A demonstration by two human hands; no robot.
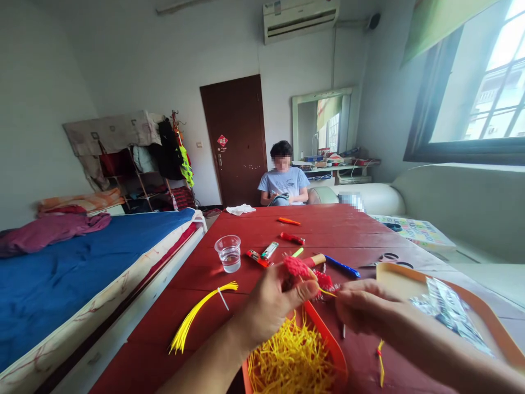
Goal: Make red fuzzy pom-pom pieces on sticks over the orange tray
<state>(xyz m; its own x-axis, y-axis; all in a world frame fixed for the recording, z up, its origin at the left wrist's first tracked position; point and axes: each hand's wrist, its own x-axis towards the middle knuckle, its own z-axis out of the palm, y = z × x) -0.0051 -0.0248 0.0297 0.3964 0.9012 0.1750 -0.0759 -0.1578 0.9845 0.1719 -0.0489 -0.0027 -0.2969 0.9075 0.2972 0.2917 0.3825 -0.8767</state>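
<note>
Red table (197, 312) beside a blue bed (82, 262). At the near edge, left hand (270, 303) pinching a red fuzzy piece (301, 269), right hand (361, 306) gripping its yellow strand (328, 293). Farther, plastic cup (228, 253), seated person (283, 183), brown door (238, 139).

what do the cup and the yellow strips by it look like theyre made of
Cup: thin clear plastic, probably; see-through, ribbed wall, liquid visible inside. Yellow strips: likely glossy plastic, thin, bending in a curved bundle on the red table.
</note>
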